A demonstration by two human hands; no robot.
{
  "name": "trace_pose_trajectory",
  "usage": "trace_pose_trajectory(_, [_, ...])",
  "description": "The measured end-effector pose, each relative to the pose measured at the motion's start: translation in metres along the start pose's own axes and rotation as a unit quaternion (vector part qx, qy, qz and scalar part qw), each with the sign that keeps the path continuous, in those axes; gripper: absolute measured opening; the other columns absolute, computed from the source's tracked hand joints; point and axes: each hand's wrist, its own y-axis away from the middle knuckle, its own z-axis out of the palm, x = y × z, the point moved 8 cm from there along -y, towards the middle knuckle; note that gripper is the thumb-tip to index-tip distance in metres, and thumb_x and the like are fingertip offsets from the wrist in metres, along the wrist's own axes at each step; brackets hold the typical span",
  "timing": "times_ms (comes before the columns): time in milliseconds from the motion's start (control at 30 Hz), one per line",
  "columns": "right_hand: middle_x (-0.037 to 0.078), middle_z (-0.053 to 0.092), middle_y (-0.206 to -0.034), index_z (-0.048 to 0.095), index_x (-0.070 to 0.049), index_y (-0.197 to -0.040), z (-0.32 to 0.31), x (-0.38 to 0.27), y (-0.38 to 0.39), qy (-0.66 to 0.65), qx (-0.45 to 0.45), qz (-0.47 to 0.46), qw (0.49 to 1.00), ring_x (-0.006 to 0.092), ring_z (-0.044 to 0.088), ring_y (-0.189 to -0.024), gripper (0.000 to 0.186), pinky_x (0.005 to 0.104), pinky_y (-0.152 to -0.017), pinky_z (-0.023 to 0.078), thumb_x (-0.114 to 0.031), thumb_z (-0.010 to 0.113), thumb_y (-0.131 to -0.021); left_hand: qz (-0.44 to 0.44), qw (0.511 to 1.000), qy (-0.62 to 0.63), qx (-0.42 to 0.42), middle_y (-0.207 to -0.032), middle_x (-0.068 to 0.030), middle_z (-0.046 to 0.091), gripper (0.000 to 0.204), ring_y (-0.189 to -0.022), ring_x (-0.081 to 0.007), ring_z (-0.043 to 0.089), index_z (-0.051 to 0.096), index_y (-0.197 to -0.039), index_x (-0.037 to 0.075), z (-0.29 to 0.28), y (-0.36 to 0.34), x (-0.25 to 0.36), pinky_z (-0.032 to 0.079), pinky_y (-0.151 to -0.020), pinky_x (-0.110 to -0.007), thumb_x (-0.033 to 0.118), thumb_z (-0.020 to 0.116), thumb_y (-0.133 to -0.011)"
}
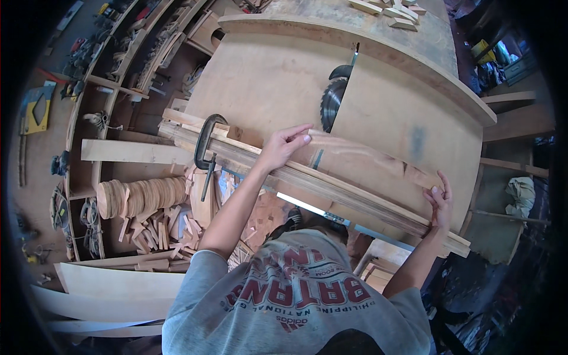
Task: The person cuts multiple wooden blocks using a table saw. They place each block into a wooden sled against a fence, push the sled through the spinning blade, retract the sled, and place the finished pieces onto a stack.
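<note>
A wooden board (370, 156) lies flat on the plywood sled (266, 77) of a table saw, against a long wooden fence (355, 192). My left hand (283, 149) grips the board's left end between thumb and fingers. At the other end, my right hand (439, 200) holds the board with thumb and fingers at its corner. Just beyond the board's left end, the round toothed saw blade (333, 100) stands up through a slot in the sled. A dark C-clamp (207, 145), left of my left hand, pins a small block to the fence.
A curved wooden rail (355, 41) crosses the sled's far edge, with several cut pieces (402, 13) beyond it. At left are round wooden discs (142, 197), a heap of offcuts (160, 231) and tool shelves (121, 77). Crumpled cloth (520, 196) hangs at right.
</note>
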Motion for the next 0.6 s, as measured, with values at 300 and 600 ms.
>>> trace_pose_trajectory(300, [0.000, 0.066, -0.075, 0.074, -0.005, -0.110, -0.009, 0.023, -0.007, 0.212, 0.023, 0.102, 0.972, 0.0058, 0.061, -0.063, 0.041, 0.0216, -0.058, 0.049, -0.045, 0.062, -0.109, -0.093, 0.993, -0.072, -0.019, -0.071, -0.0012, 0.066, 0.058, -0.068, -0.0100, 0.060, 0.071, -0.078, 0.001, 0.002, -0.031, -0.033, 0.051, -0.067, -0.030, 0.050, 0.061, -0.108])
trace_pose_trajectory(600, [-0.003, 0.051, -0.066, 0.061, -0.006, -0.076, -0.007, 0.056, -0.026, 0.358, -0.032, 0.075, 0.930, 0.0083, 0.047, -0.064, 0.052, 0.0300, -0.057, 0.038, -0.046, 0.060, -0.109, -0.155, 0.918, -0.364, -0.018, -0.070, -0.0229, 0.069, 0.064, -0.071, -0.0366, 0.071, 0.076, -0.083, -0.002, 0.009, -0.033, -0.032, 0.054, -0.074, -0.047, 0.054, 0.056, -0.106])
